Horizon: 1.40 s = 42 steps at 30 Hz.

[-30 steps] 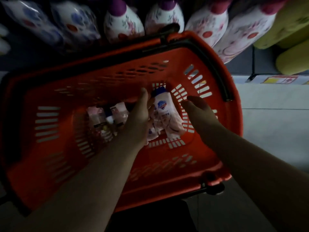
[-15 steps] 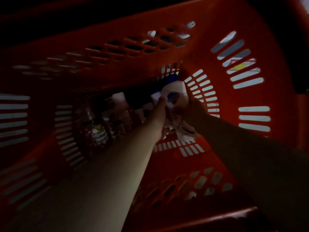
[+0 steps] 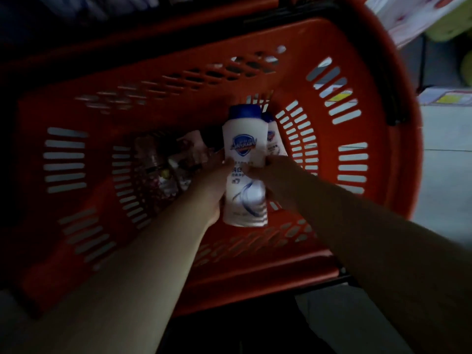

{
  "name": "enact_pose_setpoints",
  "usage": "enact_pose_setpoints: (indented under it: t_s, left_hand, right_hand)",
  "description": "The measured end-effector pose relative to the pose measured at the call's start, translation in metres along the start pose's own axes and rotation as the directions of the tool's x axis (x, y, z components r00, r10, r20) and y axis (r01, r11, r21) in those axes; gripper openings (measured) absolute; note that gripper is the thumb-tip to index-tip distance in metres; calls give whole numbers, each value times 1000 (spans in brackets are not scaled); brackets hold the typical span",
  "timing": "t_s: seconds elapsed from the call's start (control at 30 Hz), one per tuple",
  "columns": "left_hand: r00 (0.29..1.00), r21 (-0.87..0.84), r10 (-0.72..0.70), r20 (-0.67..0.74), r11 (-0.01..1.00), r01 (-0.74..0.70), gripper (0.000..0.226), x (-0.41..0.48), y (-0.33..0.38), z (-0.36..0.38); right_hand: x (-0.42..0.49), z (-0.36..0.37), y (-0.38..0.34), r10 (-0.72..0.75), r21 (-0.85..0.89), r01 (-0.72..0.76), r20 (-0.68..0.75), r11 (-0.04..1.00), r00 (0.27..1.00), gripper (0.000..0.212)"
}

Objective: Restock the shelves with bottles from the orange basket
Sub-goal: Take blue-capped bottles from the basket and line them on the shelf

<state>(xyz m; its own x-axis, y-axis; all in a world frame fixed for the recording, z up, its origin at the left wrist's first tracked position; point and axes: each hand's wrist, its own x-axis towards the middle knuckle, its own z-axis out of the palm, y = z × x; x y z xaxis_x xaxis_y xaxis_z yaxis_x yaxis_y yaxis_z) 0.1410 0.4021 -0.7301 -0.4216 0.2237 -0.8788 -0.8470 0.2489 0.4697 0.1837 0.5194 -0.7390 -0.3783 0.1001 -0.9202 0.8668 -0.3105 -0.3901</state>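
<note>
Head view, dim light.

**Task item:** white plastic bottle (image 3: 244,139) with rounded shoulders and a blue cap. A blue shield logo sits on the upper front and a blue-grey swirl on the lower front. The small label print is not legible. The bottle is held between the two hands, cap pointing away from the person and base nearest. It is inside the orange slotted plastic basket (image 3: 357,80); whether its base is off the basket floor cannot be told.

**Hands:**
- Left hand (image 3: 213,180) grips the bottle, fingers curled round its left side at mid-height.
- Right hand (image 3: 277,172) grips at the same height, fingers curled over the right side and the front of the label.
- The fingertips of the two hands nearly meet on the front.

**Container contents:**
- A second white blue-capped bottle (image 3: 273,139) stands just beyond the right hand, partly hidden behind the held one. Whether the right hand touches it cannot be told.
- A cluster of dark pinkish bottles (image 3: 163,169) lies low in the basket, left of the left hand. Their detail is lost in shadow.

**Edges and room:**
- The basket's far wall rises just beyond the bottle cap.
- The slotted right wall curves near the right hand.
- A black handle (image 3: 393,103) lies along the right rim.
- Both forearms pass over the near rim, and the near wall's slots show between them.
- Past the right rim is pale floor (image 3: 447,180).
- Up and right of the right hand are white packs with red pattern (image 3: 408,19) and yellow-green items (image 3: 444,31).
</note>
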Motion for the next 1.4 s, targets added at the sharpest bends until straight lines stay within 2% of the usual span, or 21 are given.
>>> enact_pose_setpoints:
  t_s: [0.07, 0.17, 0.27, 0.37, 0.5, 0.7, 0.87, 1.03, 1.17, 1.4]
  left_hand:
    - [999, 12, 27, 37, 1000, -28, 19, -25, 11, -9]
    - [994, 63, 62, 87, 996, -68, 26, -64, 31, -21]
    - [987, 77, 95, 128, 991, -105, 28, -103, 56, -29]
    - [987, 14, 124, 105, 992, -126, 28, -143, 79, -36]
    - [969, 8, 180, 170, 983, -184, 33, -194, 111, -46]
    - [928, -6, 281, 243, 958, -288, 34, -265, 162, -59]
    - [915, -45, 332, 230, 943, -331, 33, -327, 202, -76]
    - [893, 1, 377, 247, 921, -389, 49, -389, 241, -92]
    - [866, -4, 428, 257, 897, -442, 53, -441, 266, -99]
    - [812, -36, 517, 272, 849, -528, 61, -517, 305, -88]
  right_hand:
    - [-28, 6, -6, 4, 95, -9, 53, 995, 999, 20]
    - [-71, 12, -20, -32, 146, 15, 120, 989, 992, 16]
    - [-115, 19, -40, -83, 124, 65, 142, 990, 986, 16]
    - [-158, 26, -61, -136, 110, 120, 151, 987, 979, 20]
    - [-215, 37, -91, -232, 91, 219, 166, 971, 959, 14]
    - [-291, 58, -129, -365, 76, 358, 149, 931, 919, 20]
    - [-354, 80, -156, -429, 66, 424, 126, 903, 894, 25]
    - [-414, 101, -182, -498, 89, 490, 150, 867, 854, 38]
    - [-466, 115, -201, -547, 161, 524, 172, 836, 820, 33]
    - [-546, 115, -228, -615, 134, 601, 141, 788, 775, 37]
